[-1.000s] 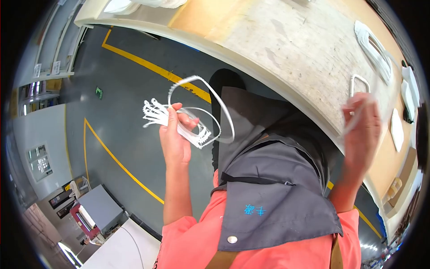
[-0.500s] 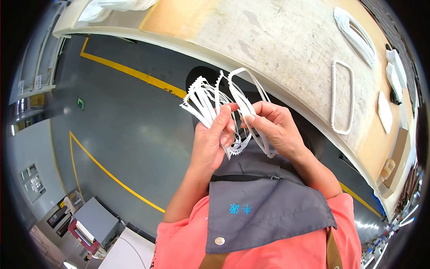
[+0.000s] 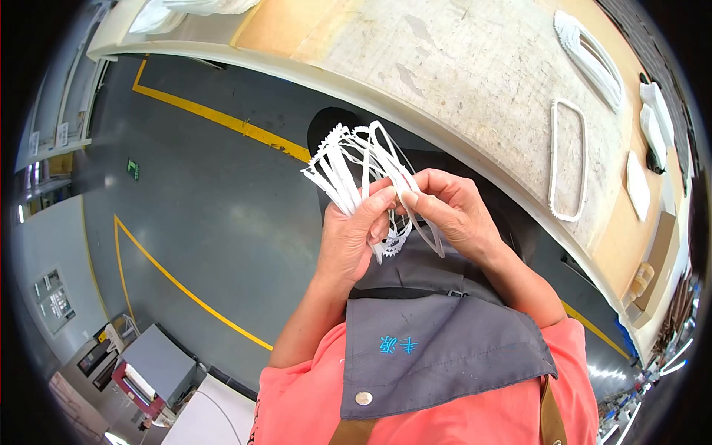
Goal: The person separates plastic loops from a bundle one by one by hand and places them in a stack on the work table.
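Note:
A bunch of thin white looped strips with toothed edges [image 3: 335,172] is gripped in my left hand [image 3: 354,233], its loops fanning out above and below the fingers. My right hand [image 3: 458,211] pinches one or more of the white loops [image 3: 386,165] between thumb and fingers, close beside the left thumb. The two hands almost meet above my lap. How many loops each hand holds, I cannot tell, since they overlap. Behind the hands lies the grey apron [image 3: 445,348].
A worktable [image 3: 460,81] curves across the top and right. On it lie a single white rectangular loop [image 3: 553,159], a stack of white loops [image 3: 586,59] and white flat pieces [image 3: 637,185]. Grey floor [image 3: 193,193] with yellow lines spreads at the left.
The loops in my right hand have moved left and lower, closer against the bunch in the left hand. The gap between the two hands has narrowed.

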`<control>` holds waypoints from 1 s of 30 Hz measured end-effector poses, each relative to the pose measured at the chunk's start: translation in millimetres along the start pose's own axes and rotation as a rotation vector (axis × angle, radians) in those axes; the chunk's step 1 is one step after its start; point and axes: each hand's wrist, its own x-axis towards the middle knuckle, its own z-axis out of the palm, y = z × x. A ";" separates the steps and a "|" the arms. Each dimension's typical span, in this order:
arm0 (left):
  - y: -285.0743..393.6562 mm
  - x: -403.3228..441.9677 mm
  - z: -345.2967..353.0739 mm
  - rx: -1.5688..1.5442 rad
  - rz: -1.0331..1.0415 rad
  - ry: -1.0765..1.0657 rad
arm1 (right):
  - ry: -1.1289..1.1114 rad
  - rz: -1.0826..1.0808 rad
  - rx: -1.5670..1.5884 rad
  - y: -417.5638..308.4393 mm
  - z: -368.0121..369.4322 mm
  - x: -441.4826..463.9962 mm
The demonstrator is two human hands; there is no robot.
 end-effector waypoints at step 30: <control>-5.7 -10.5 -2.2 0.207 0.161 0.017 | -0.067 0.024 0.039 -7.4 1.8 -13.0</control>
